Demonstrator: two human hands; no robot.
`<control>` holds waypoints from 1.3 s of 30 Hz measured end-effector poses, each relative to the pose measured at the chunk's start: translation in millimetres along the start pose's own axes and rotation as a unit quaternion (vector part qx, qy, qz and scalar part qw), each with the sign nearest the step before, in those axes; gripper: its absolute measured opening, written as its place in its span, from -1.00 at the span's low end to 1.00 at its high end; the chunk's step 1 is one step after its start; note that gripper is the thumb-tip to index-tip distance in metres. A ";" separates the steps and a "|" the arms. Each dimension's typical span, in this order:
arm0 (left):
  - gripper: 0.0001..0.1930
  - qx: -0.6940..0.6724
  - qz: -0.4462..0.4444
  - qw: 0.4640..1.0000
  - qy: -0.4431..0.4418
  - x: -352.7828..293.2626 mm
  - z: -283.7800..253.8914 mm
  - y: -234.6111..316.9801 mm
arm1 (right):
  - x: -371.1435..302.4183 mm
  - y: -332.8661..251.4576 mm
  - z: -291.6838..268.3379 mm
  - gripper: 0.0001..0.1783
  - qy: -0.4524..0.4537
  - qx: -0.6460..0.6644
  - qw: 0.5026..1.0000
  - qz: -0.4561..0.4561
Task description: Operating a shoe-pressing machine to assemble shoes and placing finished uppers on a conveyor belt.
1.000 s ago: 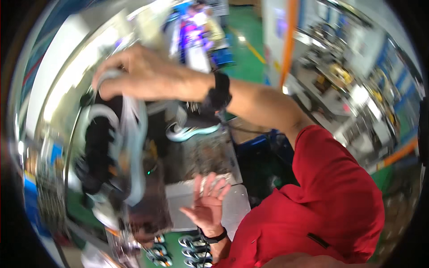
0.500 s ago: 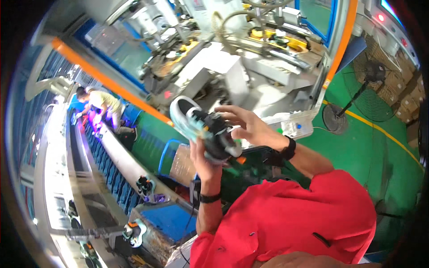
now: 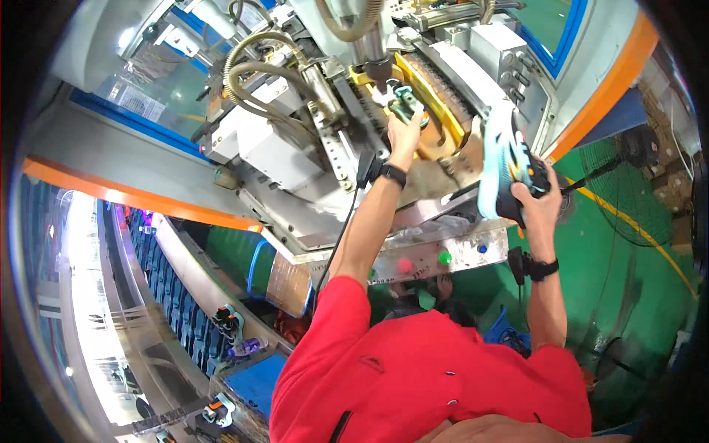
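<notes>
My right hand [image 3: 540, 198] is closed round a black sneaker [image 3: 517, 166] with a pale blue and white sole, held on end by the machine's front right corner. Its thumb presses on the upper. My left hand [image 3: 405, 133] reaches into the machine [image 3: 295, 210], its fingers closed on a dark teal shoe [image 3: 405, 102], of which only a small part shows. That shoe sits under a black-tipped vertical press rod [image 3: 378, 66], beside a curved yellow clamp [image 3: 436, 103]. Cables run along both of my wrists.
Red, green and blue buttons line the machine's front panel [image 3: 461, 255]. Ribbed hoses [image 3: 255, 70] and metal cylinders crowd its interior. On the left runs a conveyor [image 3: 166, 284]; near it lie shoes [image 3: 219, 410] and a bottle [image 3: 247, 346]. A floor fan [image 3: 620, 170] stands at right.
My left hand has let go of the sneaker and reached forward into the machine onto another shoe. My right hand has carried the sneaker to the right. The view has shifted toward the machine.
</notes>
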State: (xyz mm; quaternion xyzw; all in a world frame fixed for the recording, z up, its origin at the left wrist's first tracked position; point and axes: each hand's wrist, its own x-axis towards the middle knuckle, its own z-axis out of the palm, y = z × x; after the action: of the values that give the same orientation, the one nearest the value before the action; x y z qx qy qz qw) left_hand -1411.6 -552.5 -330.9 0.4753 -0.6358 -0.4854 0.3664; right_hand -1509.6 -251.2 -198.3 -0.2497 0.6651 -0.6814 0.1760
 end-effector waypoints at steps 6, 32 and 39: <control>-0.18 0.216 -0.101 0.969 0.068 53.9 15.5 -7.1 | 11.5 -12.9 -2.5 -0.37 0.074 -0.121 0.990 -0.010; -0.66 -0.274 -0.204 0.846 0.410 -449.5 -405.4 68.0 | 83.2 100.8 370.8 -0.35 -0.203 -0.472 0.832 -0.209; -0.73 -0.406 -0.201 0.748 0.484 -505.1 -331.3 58.4 | -173.0 100.8 254.1 -0.87 -0.441 -0.183 0.820 -0.317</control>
State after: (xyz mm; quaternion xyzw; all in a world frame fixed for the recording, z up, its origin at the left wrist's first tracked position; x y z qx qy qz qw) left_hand -977.7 -152.1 -190.6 0.5696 -0.0055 -0.4648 0.6779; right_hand -1232.2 -365.6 -319.3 -0.7482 0.5127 -0.3827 0.1756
